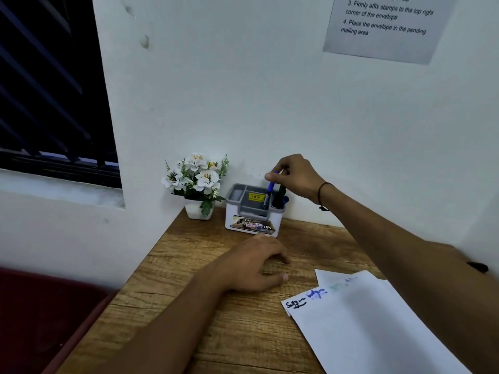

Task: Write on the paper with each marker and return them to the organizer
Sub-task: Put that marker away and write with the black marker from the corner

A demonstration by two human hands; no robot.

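**Blue marker held over the organizer**

Blue marker point(270, 190) stands nearly upright, its upper end pinched between the curled fingers and thumb of the right hand point(293, 175), its lower end down inside the organizer point(253, 211). The organizer is a white box with a grey compartmented top and a yellow price sticker, standing at the back of the wooden desk point(216, 306) against the wall. In the organizer's right-hand compartment, just beside the blue marker, stand other dark markers point(280, 197); how many cannot be told.

Left of the organizer, just beside it, is a small white pot of white flowers point(198, 182). In front of the organizer the left hand point(256, 263) rests on the desk, palm down, fingers relaxed and slightly apart, holding nothing. Right of that hand and nearer than the organizer lies the paper point(364, 319), with short scribbles in black, blue and pale green along its upper edge. A printed notice point(386, 25) hangs on the wall high above the organizer.
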